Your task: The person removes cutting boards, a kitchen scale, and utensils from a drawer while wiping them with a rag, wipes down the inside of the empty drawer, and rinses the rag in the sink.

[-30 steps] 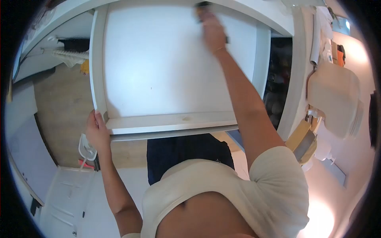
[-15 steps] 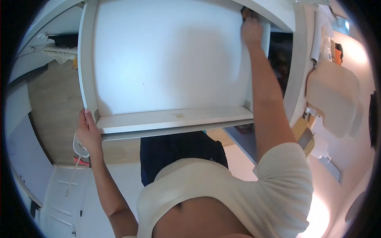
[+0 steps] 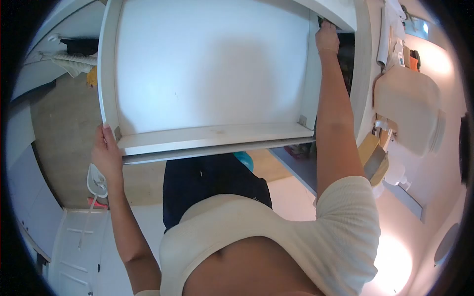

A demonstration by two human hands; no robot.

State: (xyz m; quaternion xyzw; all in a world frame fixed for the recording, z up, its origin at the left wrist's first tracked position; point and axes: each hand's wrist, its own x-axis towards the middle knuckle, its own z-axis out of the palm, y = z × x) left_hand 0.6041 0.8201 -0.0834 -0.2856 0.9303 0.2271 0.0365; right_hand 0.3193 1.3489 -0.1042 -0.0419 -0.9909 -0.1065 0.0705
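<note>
The person's left hand grasps the near left corner of a wide, shallow, white rectangular drawer, its thumb lying on the top edge. The drawer stands pulled out, stretching from that hand across to the right forearm. The right hand is far ahead of the left and well to its right, at the rear of the drawer's right side wall. Its fingers are bent beside a small dark object, mostly hidden; whether they grip it cannot be told. A dark gap runs along the outer side of the right hand's wrist. Just below the left hand is a white scoop-shaped object, with a small red item below that. To the left hand's right, past the drawer's front, a turquoise rounded object shows beside dark navy trousers.
</note>
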